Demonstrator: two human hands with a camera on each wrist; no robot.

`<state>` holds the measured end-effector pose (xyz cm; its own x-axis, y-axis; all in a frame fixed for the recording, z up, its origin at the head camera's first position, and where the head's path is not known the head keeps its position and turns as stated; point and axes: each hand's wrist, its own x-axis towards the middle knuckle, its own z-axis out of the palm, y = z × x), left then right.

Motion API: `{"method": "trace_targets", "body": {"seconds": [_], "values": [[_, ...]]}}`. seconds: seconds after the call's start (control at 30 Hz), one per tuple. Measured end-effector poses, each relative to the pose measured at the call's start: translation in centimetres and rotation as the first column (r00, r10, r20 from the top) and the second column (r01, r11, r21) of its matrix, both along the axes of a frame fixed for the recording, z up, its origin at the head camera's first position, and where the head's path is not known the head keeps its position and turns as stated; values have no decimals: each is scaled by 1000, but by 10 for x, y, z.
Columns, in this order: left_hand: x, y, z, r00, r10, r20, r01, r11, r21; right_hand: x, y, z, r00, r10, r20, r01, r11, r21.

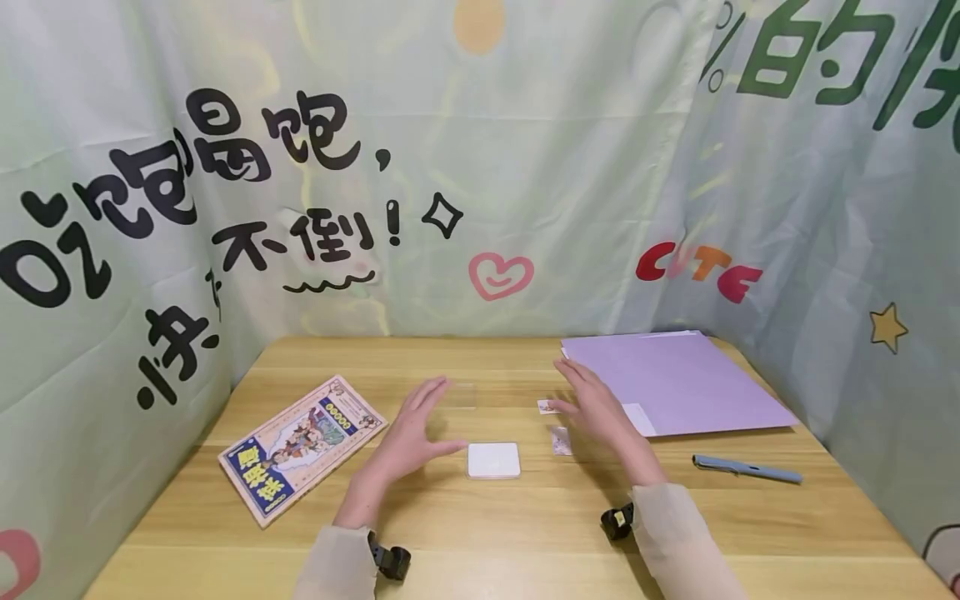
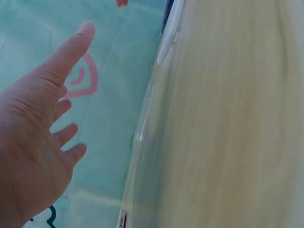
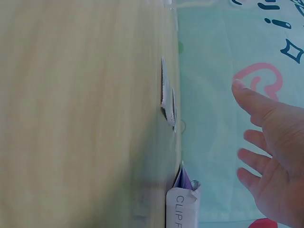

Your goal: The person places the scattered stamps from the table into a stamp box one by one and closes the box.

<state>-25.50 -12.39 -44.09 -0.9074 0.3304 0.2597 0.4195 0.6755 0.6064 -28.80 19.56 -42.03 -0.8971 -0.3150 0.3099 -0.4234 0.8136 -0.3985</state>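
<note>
My left hand hovers over the table with thumb and fingers spread and nothing in its grasp. Just right of its thumb lies a small white rectangular case with rounded corners. Past the left fingertips is a flat clear plastic piece. My right hand, also spread and holding nothing, is raised above two small printed pieces, one nearer me and one partly behind the thumb. In the right wrist view these small pieces stand slightly curled up from the wood.
A comic-style booklet lies at an angle on the left. At the back right is a purple clip folder, with a blue-grey pen in front of it. Printed fabric hangs around the wooden table.
</note>
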Motion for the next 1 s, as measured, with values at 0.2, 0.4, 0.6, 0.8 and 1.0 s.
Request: {"method": "trace_targets", "body": {"seconds": [0.2,0.4,0.6,0.8,1.0], "values": [[0,5,-1,999,-36,40,37,999,-21,-7,4,-4,998,29,57,-27,999,-35],[0,9,-1,992,-91,84,96,994,-48,-16,7,-7,993,46,110,-45,999,-11],[0,11,0,985,-138,98,147,985,-90,-23,8,-9,984,49,173,-50,999,2],[0,12,0,975,-162,153,181,977,-117,-32,6,-14,985,81,153,-93,993,75],[-1,12,-1,964,-194,180,224,961,-162,-37,5,-16,986,99,133,-115,986,118]]}}
